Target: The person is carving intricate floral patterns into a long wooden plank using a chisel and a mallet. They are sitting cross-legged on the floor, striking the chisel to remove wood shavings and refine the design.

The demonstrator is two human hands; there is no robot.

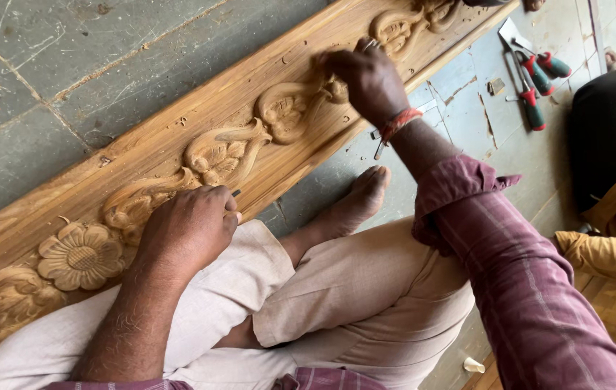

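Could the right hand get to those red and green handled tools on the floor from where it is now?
Probably yes: the right hand rests on the carved plank, and the floor between it and the tools looks bare.

Carved plank lies on the floor from 8 to 1 o'clock, left hand on it at 7 o'clock, right hand at 12, chisels at 2 o'clock beyond the plank's near edge.

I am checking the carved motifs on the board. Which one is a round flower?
The round flower near the board's lower-left end, just beside the left hand; the other motifs are elongated leafy scrolls.
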